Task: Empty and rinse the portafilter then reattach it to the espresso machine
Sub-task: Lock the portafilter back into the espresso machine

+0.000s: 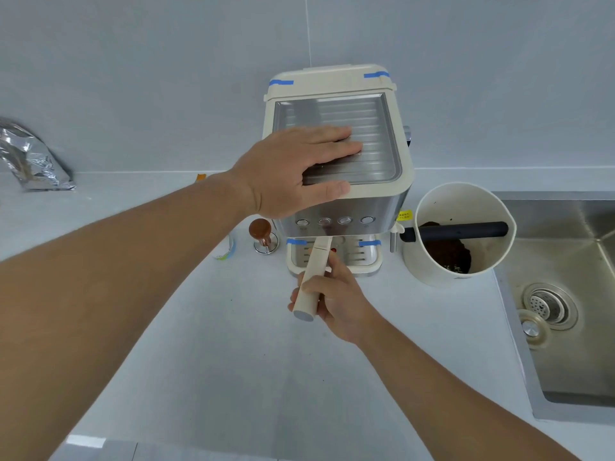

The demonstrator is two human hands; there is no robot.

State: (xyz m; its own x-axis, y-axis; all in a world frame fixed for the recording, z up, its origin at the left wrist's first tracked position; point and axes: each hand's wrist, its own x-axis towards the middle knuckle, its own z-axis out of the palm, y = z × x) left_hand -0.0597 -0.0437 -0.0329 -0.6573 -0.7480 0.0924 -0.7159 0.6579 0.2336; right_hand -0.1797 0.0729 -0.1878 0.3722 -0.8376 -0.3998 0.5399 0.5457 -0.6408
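A white tabletop (233, 361) carries a cream and steel espresso machine (339, 201), with a steel sink (565, 327) to its right. The left hand (293, 171) lies flat, released, on the machine's ribbed top. A knock box (429, 261) holding spent grounds stands just beside the machine. The right hand (336, 294) has its grip clenched around the portafilter (314, 277) handle, which runs up under the machine's front. A wooden-knobbed tamper (263, 237) stands at the machine's left
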